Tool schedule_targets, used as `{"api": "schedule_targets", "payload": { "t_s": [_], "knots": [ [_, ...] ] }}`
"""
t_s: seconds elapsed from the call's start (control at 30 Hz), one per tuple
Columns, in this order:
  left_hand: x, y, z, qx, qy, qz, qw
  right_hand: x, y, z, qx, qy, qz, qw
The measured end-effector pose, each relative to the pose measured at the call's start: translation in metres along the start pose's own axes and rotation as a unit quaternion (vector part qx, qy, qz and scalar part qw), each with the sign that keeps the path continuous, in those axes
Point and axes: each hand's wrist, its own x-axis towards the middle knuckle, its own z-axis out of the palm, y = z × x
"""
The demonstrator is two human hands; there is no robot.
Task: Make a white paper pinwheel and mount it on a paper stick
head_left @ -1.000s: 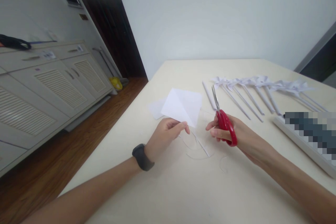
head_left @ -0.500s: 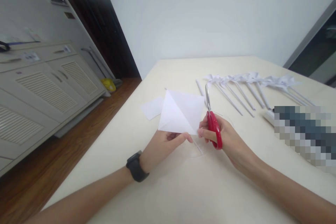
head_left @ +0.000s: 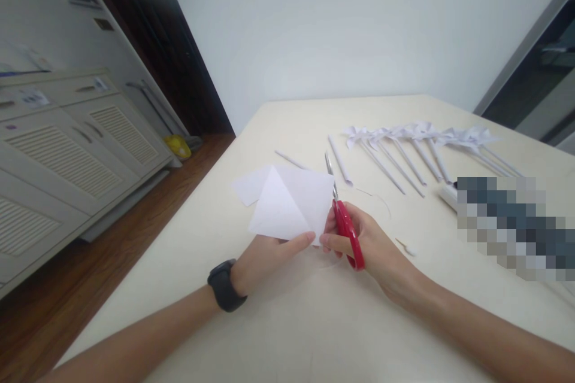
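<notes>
Clock directions run from the creased paper sheet (head_left: 281, 209), with twelve pointing to the far wall. Compared with a second ago, the left hand (head_left: 265, 258) still has the sheet, more of a thin white stick (head_left: 290, 160) shows past its far edge at twelve, the right hand (head_left: 366, 239) has come in from well apart to touch the sheet's near right corner, and a small white-and-gold piece (head_left: 409, 248) is now visible between three and four. Around them, a pale cabinet (head_left: 85, 131) stands off at about ten, a second white sheet (head_left: 246, 187) lies at nine to ten, partly covered by the first, a rolled paper tube (head_left: 340, 160) lies at one to two, a row of paper pinwheels (head_left: 420, 131) spreads at two, and a thin thread (head_left: 389, 208) curves at three; farther that way, a pixelated patch hides most of a long white object (head_left: 449, 197). The left hand, wearing a dark wristwatch (head_left: 226, 287), pinches the sheet's near edge, thumb on top. At four, the right hand grips red-handled scissors (head_left: 347, 230), blades close together and pointing to twelve, while its thumb meets the corner; whether the blades touch the paper I cannot tell.
</notes>
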Motion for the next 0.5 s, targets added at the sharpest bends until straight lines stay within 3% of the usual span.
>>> {"api": "schedule_targets", "payload": {
  "t_s": [0.23,0.5],
  "knots": [
    [-0.0015,-0.0050,-0.0032,0.021,0.002,-0.054,0.998,-0.0034,-0.0017,0.0004,0.031,-0.004,0.012,0.999],
    [-0.0005,-0.0082,-0.0017,0.035,0.030,0.001,0.999,-0.0023,-0.0008,-0.0024,0.007,0.016,-0.008,1.000]
  ]
}}
